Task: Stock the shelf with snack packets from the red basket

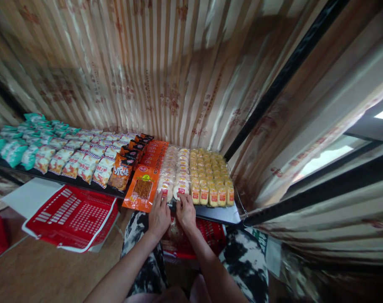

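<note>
Two rows of round white cakes in clear wrappers stand on the shelf in front of me. My left hand [160, 215] touches the front wrapped cake [170, 187] of the left row, its fingers stretched forward and apart. At the front of the right row, my right hand [186, 213] has its bent fingers on another wrapped cake [182, 184], close to the red label. Beside them on the right sit several rows of small yellow wrapped cakes [211, 179]. Flat orange snack packets [143, 187] lie directly to the left.
Farther left are orange-black bags [120, 173], white striped bags [88, 167] and teal bags [14, 152]. A red basket [74, 216] is below the shelf [221, 213], another red basket [210, 235] under my hands. A black post [273, 88] and striped curtain [166, 71] border the shelf.
</note>
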Motion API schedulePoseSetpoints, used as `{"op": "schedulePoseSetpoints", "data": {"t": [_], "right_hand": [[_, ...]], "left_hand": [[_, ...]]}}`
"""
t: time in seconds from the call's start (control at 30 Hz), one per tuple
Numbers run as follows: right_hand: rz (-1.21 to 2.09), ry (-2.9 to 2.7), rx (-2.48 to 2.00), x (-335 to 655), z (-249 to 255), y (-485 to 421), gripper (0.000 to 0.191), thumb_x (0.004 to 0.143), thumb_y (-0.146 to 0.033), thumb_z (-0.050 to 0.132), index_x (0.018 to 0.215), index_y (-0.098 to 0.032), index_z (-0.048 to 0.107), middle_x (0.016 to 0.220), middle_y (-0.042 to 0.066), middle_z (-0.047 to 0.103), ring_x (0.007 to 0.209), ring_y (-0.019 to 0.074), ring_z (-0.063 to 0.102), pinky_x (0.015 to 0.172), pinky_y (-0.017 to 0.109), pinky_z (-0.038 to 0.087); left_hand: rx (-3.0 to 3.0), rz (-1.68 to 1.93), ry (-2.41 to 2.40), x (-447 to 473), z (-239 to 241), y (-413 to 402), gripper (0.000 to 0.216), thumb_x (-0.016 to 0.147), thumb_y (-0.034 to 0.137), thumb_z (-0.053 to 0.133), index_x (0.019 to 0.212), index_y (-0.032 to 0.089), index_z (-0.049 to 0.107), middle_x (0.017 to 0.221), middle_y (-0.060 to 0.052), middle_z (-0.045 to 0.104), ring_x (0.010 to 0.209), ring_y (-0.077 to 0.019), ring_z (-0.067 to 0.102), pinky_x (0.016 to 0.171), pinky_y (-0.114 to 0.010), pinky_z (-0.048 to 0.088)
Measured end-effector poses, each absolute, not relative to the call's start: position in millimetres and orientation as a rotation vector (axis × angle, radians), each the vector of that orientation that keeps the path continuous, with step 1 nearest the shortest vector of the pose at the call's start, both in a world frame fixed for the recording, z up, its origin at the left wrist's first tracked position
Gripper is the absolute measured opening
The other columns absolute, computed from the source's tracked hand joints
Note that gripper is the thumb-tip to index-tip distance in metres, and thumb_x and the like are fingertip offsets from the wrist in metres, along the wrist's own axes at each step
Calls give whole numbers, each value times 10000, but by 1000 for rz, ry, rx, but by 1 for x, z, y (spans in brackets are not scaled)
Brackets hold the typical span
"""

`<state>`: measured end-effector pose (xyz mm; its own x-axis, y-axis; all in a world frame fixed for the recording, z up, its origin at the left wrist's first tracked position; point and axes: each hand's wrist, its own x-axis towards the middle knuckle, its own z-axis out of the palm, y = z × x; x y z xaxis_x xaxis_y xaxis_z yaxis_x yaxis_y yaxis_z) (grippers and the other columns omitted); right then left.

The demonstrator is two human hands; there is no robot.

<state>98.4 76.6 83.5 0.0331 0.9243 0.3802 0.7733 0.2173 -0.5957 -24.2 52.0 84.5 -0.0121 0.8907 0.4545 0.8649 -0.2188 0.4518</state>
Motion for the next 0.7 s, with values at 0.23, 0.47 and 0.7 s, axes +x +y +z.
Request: {"op": "schedulePoseSetpoints", "data": {"t": [0.23,0.47,0.7], "right_hand": [[247,-1763,-1574,99,81,77,362,817,-165,386,1119,-190,584,1050,94,543,950,177,560,806,303,490],[257,-1760,-1585,98,85,75,360,814,-160,384,1105,-184,594,1041,91,548,929,174,563,807,299,487],[291,-1735,-1591,96,85,76,369,807,-158,390,1114,-186,593,1059,95,544,950,177,558,819,304,483]], "left_hand": [[2191,1059,1938,-24,82,56,408,832,118,387,1227,139,489,1354,-127,435,1321,-242,294,1051,-437,354],[2250,1013,1963,-21,90,51,391,810,94,398,1185,81,508,1279,-185,464,1270,-290,345,1025,-472,360],[2228,990,1924,-23,91,53,414,803,87,400,1206,121,490,1189,-152,499,1189,-262,424,997,-474,387]]}}
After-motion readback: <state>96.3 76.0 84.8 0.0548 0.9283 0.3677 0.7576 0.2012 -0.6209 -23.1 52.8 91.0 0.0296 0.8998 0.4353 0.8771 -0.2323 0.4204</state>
